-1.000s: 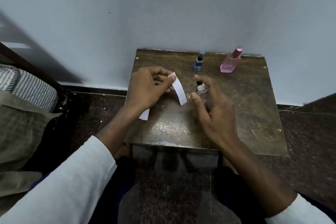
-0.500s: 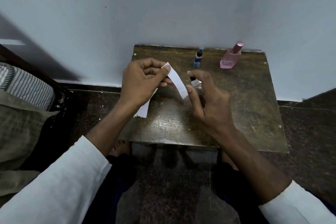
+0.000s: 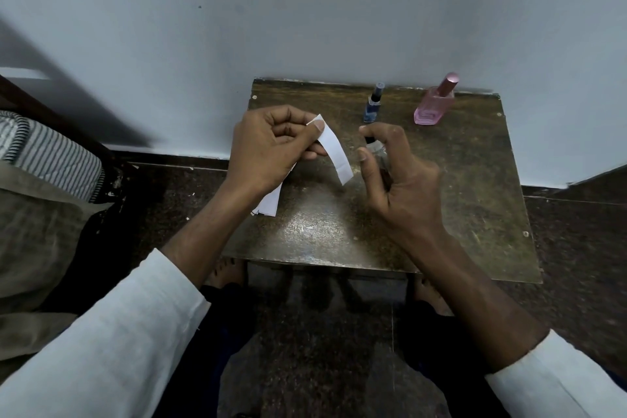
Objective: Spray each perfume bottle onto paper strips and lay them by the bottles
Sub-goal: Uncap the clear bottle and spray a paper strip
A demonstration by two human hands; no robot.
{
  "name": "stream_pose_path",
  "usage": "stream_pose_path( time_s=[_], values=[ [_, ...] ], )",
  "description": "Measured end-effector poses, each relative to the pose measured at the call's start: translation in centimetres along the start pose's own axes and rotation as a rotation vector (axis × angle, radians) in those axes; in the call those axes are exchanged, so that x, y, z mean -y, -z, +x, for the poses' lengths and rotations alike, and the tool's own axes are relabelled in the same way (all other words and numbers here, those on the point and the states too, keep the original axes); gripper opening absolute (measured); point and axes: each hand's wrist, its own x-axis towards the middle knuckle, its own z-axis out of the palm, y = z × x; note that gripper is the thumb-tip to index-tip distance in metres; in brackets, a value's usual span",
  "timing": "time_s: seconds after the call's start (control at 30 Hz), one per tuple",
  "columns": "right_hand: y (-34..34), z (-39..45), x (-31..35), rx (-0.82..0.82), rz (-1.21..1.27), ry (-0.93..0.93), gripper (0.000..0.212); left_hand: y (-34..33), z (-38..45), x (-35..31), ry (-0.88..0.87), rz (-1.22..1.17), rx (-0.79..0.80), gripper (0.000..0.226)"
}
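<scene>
White long sleeves [image 3: 112, 346] pushed up the forearms, dark trousers [image 3: 230, 322], bare feet [image 3: 225, 273]

left hand [image 3: 271, 149] pinching, right hand [image 3: 403, 180] curled

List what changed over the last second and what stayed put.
The right hand took hold of the small clear bottle and lifted it off the table, forefinger on its top, facing the paper strip. The left hand still pinches that strip. The blue bottle and pink bottle have not moved.
</scene>
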Motion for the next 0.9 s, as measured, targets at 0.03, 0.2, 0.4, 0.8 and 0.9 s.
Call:
stream_pose_path(
  time_s=[0.03,0.2,0.4,0.8,0.9],
  values=[
    [0.05,0.03,0.03,-0.004,-0.001,0.000,0.026,0.05,0.00,0.01,-0.003,0.003,0.000,0.017],
    [0.25,-0.06,0.20,0.016,0.017,0.012,0.026,0.20,0.00,0.13,-0.013,0.013,-0.002,0.015],
    [0.64,-0.43,0.42,0.076,0.064,0.020,0.024,0.30,0.17,0.12,0.003,-0.003,-0.020,0.015],
    [1.00,-0.45,0.25,0.088,0.057,-0.023,0.020,0.16,0.30,0.27,0.002,0.002,-0.009,0.014],
    [0.97,-0.58,0.07,0.058,0.058,-0.052,0.020,0.14,0.33,0.31,0.008,0.001,-0.015,0.015]
  ],
)
